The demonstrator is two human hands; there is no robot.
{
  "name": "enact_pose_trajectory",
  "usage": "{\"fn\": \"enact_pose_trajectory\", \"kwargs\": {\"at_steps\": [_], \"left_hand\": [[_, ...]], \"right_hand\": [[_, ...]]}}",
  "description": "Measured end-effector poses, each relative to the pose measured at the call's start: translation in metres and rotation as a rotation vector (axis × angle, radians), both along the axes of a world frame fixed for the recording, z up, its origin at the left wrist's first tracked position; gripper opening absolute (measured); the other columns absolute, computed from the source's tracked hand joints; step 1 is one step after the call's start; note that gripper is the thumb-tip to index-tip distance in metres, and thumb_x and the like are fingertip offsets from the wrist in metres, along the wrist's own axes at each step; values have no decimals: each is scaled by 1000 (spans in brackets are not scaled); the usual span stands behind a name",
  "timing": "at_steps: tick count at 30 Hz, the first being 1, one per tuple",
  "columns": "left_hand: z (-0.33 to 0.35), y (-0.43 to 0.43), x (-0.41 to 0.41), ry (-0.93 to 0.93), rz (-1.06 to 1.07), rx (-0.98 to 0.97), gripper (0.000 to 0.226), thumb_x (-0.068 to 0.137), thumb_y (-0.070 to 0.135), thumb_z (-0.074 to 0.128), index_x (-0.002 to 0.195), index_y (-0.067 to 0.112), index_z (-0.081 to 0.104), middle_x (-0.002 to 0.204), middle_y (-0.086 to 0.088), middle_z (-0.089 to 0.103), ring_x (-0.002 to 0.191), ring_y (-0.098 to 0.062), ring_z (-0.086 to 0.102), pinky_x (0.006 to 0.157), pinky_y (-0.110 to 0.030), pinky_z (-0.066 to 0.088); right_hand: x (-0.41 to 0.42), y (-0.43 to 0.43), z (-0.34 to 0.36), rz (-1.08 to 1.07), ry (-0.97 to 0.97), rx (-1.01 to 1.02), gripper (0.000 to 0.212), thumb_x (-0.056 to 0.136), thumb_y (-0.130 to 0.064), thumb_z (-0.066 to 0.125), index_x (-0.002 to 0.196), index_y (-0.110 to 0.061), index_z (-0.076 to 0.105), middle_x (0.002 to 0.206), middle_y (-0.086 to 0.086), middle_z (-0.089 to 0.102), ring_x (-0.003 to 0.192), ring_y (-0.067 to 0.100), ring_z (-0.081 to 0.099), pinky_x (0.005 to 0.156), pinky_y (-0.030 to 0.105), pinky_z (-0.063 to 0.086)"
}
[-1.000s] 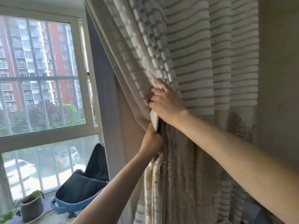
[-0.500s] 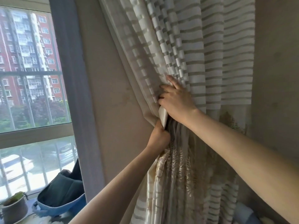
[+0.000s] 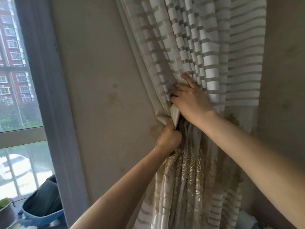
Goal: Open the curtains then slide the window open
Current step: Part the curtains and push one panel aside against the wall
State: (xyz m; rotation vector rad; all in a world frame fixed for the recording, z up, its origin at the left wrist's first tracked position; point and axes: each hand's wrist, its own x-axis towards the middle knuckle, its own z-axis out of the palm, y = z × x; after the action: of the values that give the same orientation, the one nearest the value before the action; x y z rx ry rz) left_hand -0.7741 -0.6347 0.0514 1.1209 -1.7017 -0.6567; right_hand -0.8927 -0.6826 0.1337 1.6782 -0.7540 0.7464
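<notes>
Closest to the camera, the left hand (image 3: 168,137) is clenched around the gathered waist of the soft beige curtain with white stripes (image 3: 214,47). Just above it, the right hand (image 3: 192,100) grips the folds and a shiny cream fabric band (image 3: 175,115). The cloth seems light, soft and a little slippery, so the best hold is tight at this narrow waist. The curtain hangs bunched against the stained beige wall (image 3: 102,80). Farther left, the grey-framed glass window (image 3: 18,90) stands uncovered and untouched.

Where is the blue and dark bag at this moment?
Lower left of the head view: the bag sits at the foot of the window, right of the potted plant, well left of the curtain.
</notes>
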Motion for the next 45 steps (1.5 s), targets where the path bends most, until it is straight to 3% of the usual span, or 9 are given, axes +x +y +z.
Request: {"fn": "enact_pose_trajectory", "kwargs": {"at_steps": [7, 13, 19, 25, 27, 32, 34, 38, 45], "left_hand": [[-3, -20, -35, -20, -72, -14, 68, 89, -4, 35, 153, 19, 30, 133, 0, 50, 119, -17, 46, 90, -27, 37], [-3, -36, -60, -5, -117, -78, 65, 85, -10, 34, 147, 11, 37, 131, 3, 50, 118, -12, 43, 98, -31, 39], [-2, -48, -81, 1, -141, -34, 51, 93, -2, 40, 141, 12, 44, 117, 2, 57, 105, -12, 56, 92, -30, 50], [-5, -47, -109, 17, -201, -34, 63, 87, -10, 38, 147, 10, 39, 137, -9, 54, 112, -9, 44, 97, -26, 40], [-4, -46, -118, 39, -238, -51, 69, 82, -8, 37, 149, 9, 37, 140, -10, 50, 119, -8, 39, 99, -21, 33], [-3, -43, -131, -11, -225, -25, 56, 74, 1, 38, 128, 0, 50, 106, -16, 61, 109, -31, 55, 90, -29, 45], [0, -40, -129, -28, -260, -18, 41, 80, -8, 37, 117, 0, 54, 88, -8, 58, 90, -22, 56, 71, -14, 43], [0, -31, -121, -37, -280, -37, 31, 71, 3, 35, 96, 1, 53, 85, -18, 56, 74, -12, 50, 61, -19, 40], [-1, -10, -91, -27, -255, 47, 44, 89, -14, 35, 128, 4, 47, 98, 2, 50, 103, -16, 47, 80, -21, 37]], "right_hand": [[-38, -9, -6, -17, -18, -45, 13, 75, 3, 69, 78, -6, 78, 90, 13, 77, 110, 32, 70, 116, 58, 23], [-62, -22, -8, -8, -40, -50, 44, 83, -10, 35, 66, -6, 76, 80, 11, 77, 96, 29, 75, 103, 68, 38], [-93, -43, -15, -103, -56, 16, 34, 87, -7, 46, 71, -7, 76, 91, 13, 77, 107, 31, 71, 121, 46, 11], [-118, -37, -17, -122, -78, 17, 47, 87, -10, 32, 71, -4, 76, 92, 17, 77, 105, 34, 72, 112, 63, 25], [-125, -38, -16, -187, -106, 37, 47, 88, -11, 32, 72, -4, 76, 96, 16, 77, 108, 32, 71, 120, 55, 21], [-136, -34, -18, -209, -164, 49, 36, 89, -4, 44, 71, -2, 75, 92, 17, 77, 105, 34, 71, 123, 37, 2], [-138, -22, -18, -276, -120, 81, 21, 87, -1, 58, 79, -4, 77, 101, 17, 76, 116, 33, 67, 124, 36, -9], [-124, 1, -16, -402, -118, 180, 21, 87, -3, 58, 90, -6, 79, 106, 13, 76, 125, 31, 60, 124, 43, -1], [-91, 15, -18, -459, -108, 240, 21, 91, -10, 60, 99, -11, 79, 112, 7, 75, 131, 26, 56, 125, 43, -4]]}}
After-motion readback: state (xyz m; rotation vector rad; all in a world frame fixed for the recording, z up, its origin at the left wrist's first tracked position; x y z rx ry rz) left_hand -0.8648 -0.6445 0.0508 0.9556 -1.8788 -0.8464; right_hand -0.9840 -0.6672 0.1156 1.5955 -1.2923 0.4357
